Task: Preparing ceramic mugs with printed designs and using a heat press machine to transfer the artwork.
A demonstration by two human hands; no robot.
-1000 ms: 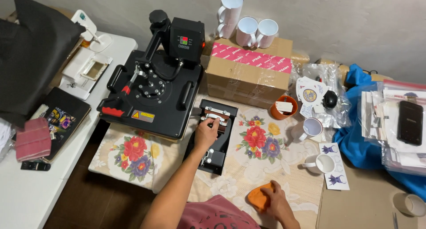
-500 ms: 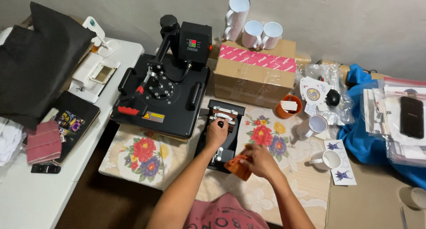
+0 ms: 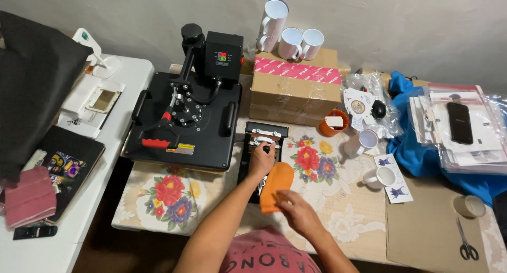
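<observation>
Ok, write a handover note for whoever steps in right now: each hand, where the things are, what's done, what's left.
Left hand: on the white handle at the top of the small black press, gripping it.
Right hand: holding the lower end of the orange mitt, which lies over the small press.
Big black heat press sits closed to the left. White mugs stand on the floral cloth to the right.
Done: mitt is at the small press.
Left: no mug can be seen in the small press, and the mitt is not on a hand.
</observation>
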